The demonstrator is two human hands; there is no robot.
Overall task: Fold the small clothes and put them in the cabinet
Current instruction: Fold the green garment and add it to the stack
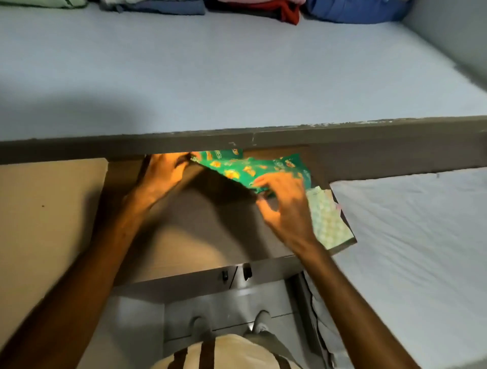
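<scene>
A small green cloth with an orange print (237,168) is stretched inside an open cabinet compartment (184,237), just under the dark edge of the upper shelf (237,137). My left hand (163,173) pinches its left end. My right hand (284,208) grips its right end with the fingers curled over the fabric. A folded pale green patterned cloth (329,218) lies in the compartment at the right, partly behind my right hand. The back part of the green cloth is hidden under the shelf edge.
The upper shelf has a pale blue surface (237,65) with folded clothes along its back: green (47,2), blue-grey (158,6), red (284,10) and blue (355,10). A white sheet (421,250) lies at the right. My feet (232,324) stand below.
</scene>
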